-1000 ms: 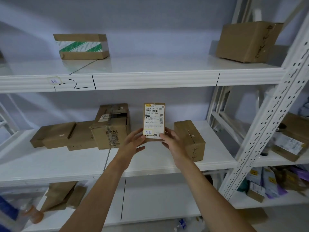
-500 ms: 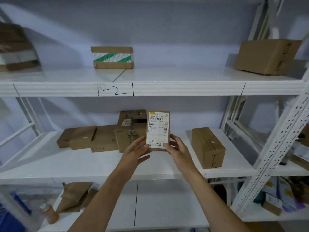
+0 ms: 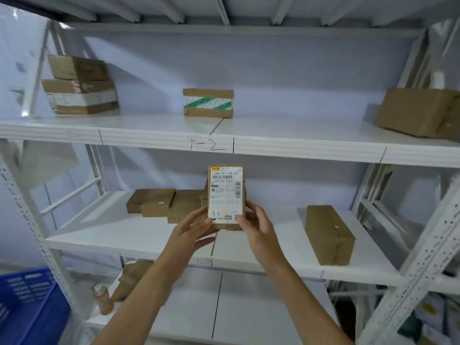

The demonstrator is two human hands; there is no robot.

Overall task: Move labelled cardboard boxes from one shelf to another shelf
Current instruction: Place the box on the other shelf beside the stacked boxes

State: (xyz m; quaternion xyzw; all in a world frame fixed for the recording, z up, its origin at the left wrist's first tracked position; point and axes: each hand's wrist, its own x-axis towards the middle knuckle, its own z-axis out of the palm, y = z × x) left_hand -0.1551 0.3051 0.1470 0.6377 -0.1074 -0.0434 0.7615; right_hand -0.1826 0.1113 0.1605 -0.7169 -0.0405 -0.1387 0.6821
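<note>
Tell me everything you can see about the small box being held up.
The small box is brown cardboard, held upright in front of the middle shelf. A white shipping label with barcodes, a yellow corner and a small handwritten sticker covers its near face. The left hand and right hand grip its lower end from either side.

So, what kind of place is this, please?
Probably a parcel storeroom or small warehouse: white metal shelving with hand-written section marks, brown cardboard boxes spread over its shelves, and both hands holding up a small brown cardboard box with a printed barcode shipping label.
</note>
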